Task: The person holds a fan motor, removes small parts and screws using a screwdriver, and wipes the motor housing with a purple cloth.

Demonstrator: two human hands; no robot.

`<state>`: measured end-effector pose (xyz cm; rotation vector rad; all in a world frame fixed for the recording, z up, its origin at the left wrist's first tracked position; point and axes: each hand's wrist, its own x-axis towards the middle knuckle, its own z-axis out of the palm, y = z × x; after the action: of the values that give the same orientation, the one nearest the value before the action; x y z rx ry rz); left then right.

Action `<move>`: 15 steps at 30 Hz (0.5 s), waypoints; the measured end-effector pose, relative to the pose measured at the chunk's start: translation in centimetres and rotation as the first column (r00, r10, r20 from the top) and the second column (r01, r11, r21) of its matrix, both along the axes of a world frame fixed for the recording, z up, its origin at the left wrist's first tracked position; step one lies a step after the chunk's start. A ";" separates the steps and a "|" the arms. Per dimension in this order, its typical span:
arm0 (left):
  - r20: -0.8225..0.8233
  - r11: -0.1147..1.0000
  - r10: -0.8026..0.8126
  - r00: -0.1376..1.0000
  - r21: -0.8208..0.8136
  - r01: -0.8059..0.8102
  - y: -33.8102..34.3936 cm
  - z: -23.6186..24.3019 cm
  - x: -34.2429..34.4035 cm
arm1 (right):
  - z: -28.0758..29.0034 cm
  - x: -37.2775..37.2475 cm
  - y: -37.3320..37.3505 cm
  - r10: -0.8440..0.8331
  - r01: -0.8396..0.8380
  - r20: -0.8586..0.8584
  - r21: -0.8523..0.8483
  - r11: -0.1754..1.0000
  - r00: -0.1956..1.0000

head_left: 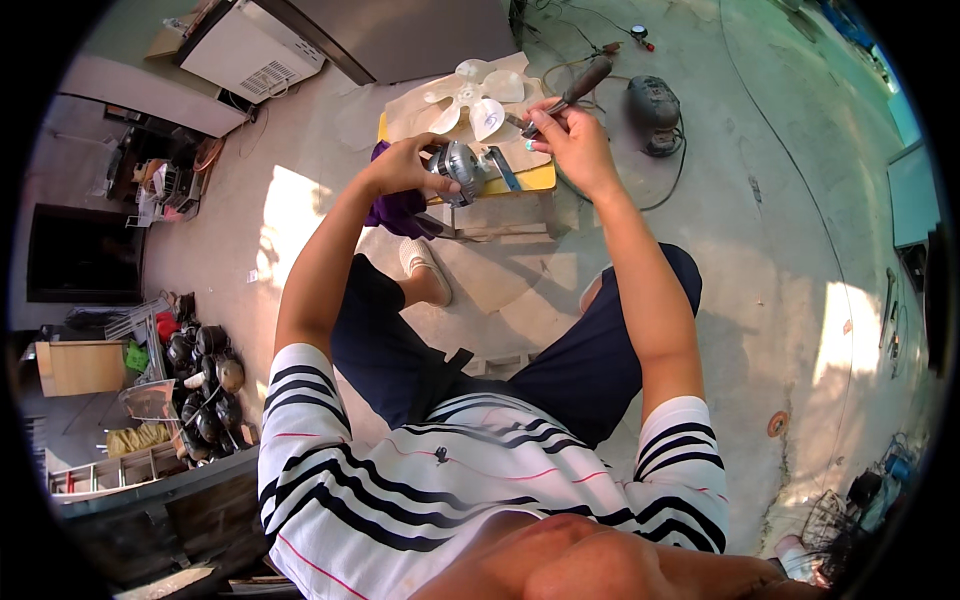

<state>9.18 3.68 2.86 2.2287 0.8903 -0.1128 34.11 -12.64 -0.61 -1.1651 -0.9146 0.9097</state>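
My left hand [405, 168] is wrapped round a silver metal motor [459, 172], steadying it over the near edge of a small yellow-edged table [540, 178]. In my right hand [572, 140] is a dark-handled tool [588, 80], gripped near its metal part; its handle points up and away to the right, and the exact kind is unclear. Beside the motor lies a flat blue piece [503, 168]. Just beyond, a whitish fan blade [468, 95] with several vanes rests on brown cardboard [405, 115]. A purple cloth [400, 212] hangs under my left hand.
Right of the table, a black rounded machine [652, 112] with a cable stands on the concrete floor. A gauge [640, 34] and hoses lie farther off. A large grey cabinet [420, 35] borders the far side. Several dark motors [205, 370] are piled at left.
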 end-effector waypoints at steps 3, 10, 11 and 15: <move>-0.065 0.987 -0.034 0.997 -0.161 0.023 1.6 -0.1 -0.1 | 0.0 -0.6 -0.2 0.038 -0.038 0.009 -0.031 0.999 0.999; -0.136 0.953 -0.118 0.984 -0.294 0.073 4.4 0.7 0.8 | -1.7 -2.2 -0.8 0.059 -0.069 0.199 0.042 0.997 0.978; -0.104 0.943 -0.080 0.991 -0.329 0.042 4.7 0.6 0.6 | -1.9 -2.5 -0.9 0.060 -0.072 0.239 0.041 0.997 0.969; -0.003 0.933 0.052 0.999 -0.355 -0.050 5.5 -0.3 -0.7 | -1.7 -3.9 -1.5 0.068 -0.088 0.353 0.040 0.995 0.933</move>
<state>8.46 9.20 2.57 1.8668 0.8486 -0.2243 30.17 -14.16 -2.31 -1.2735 -1.2758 0.7449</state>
